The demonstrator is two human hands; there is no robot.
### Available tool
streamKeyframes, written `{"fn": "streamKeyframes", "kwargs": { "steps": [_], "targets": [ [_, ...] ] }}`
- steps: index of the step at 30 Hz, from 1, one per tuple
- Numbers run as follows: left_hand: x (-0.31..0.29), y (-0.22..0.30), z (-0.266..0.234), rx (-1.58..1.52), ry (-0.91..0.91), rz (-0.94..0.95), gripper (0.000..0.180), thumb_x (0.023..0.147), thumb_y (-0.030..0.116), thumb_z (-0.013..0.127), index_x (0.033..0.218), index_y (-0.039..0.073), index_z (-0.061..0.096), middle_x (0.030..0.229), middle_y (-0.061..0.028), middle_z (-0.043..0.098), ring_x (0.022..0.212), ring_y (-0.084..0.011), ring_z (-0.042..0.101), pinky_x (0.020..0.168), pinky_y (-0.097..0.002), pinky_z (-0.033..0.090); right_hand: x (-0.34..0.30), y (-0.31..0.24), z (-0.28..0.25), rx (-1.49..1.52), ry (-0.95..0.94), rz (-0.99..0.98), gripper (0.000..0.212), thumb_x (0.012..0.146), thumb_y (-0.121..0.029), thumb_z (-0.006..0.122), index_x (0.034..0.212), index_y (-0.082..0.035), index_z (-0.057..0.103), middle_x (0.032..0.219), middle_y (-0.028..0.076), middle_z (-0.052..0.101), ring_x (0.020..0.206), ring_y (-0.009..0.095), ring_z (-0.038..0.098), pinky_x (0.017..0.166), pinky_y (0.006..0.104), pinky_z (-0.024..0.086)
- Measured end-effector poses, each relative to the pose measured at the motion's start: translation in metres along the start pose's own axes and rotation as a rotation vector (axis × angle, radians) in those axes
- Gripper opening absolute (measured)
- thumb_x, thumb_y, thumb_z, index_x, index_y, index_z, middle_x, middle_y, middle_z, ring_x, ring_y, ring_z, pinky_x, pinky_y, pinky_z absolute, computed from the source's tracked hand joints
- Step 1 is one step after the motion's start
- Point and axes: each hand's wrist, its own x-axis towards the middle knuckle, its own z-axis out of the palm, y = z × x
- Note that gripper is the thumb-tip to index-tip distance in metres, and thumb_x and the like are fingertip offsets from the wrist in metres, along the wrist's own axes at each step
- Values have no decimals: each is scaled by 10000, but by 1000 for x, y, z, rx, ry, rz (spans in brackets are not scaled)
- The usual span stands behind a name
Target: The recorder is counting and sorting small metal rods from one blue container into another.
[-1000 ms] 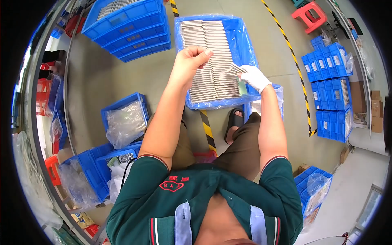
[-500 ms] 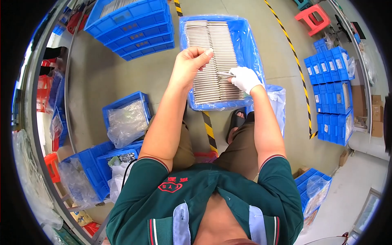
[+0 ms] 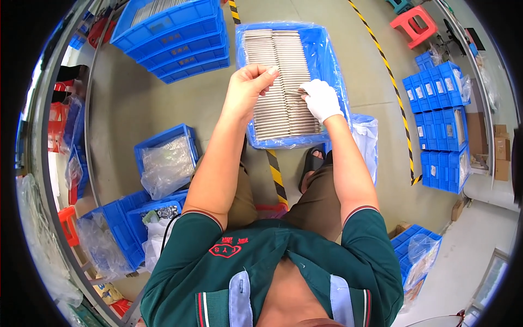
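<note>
Head view: left hand (image 3: 245, 88) raised, fingers (image 3: 262, 80) pinched; right hand (image 3: 322, 101) curled, holding rods (image 3: 300, 91).

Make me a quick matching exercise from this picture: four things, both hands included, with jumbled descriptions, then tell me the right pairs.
1. Left hand
2. Right hand
3. Rods in the central bin
4. Floor tape

A. Striped yellow and black
B. Bare, with thumb and forefinger together
C. Lined up in two side-by-side rows
D. Gloved in white

Pairs: 1-B, 2-D, 3-C, 4-A
</note>
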Motion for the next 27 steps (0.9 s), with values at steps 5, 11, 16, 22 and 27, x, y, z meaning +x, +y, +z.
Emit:
{"fn": "streamKeyframes", "kwargs": {
  "steps": [5, 11, 16, 22, 27],
  "targets": [
    [0, 0, 0, -14, 14, 1, 127, 768, 150, 665, 740, 46, 597, 629, 33, 531, 563, -42, 426, 536, -192, 342, 1, 0, 2, 14, 29, -38, 117, 769, -204, 556, 839, -153, 635, 822, 87, 593, 799, 277, 557, 698, 391, 449],
    [1, 0, 2, -8, 3, 4, 128, 771, 149, 662, 733, 45, 596, 622, 33, 529, 554, -42, 425, 531, -194, 344, -3, -1, 4, 8, -2, -97, 114, 767, -196, 545, 819, -178, 645, 802, 79, 593, 793, 267, 561, 671, 385, 446],
    [1, 1, 3, -14, 4, -18, 134, 772, 150, 660, 719, 45, 594, 616, 31, 528, 552, -42, 421, 530, -195, 342, -2, 12, 13, 79, 72, -40, 136, 756, -210, 558, 834, -153, 653, 859, 86, 609, 834, 293, 559, 708, 378, 452],
    [2, 1, 3, -50, 3, -40, 132, 773, 153, 655, 749, 30, 613, 616, 29, 529, 556, -44, 420, 535, -195, 344, 4, 46, 36, 1377, -63, 692, 700, 890, -542, 307, 1317, 12, 283, 1358, 190, 317, 1254, 290, 309, 1032, 387, 221],
    [1, 1, 2, -66, 1, -26, 138, 777, 162, 649, 757, 29, 617, 620, 30, 528, 562, -45, 421, 544, -192, 343, 7, 37, 40, 1621, -25, 749, 726, 881, -570, 286, 1331, 0, 274, 1372, 174, 295, 1256, 253, 306, 1036, 339, 217]
  ]
}}
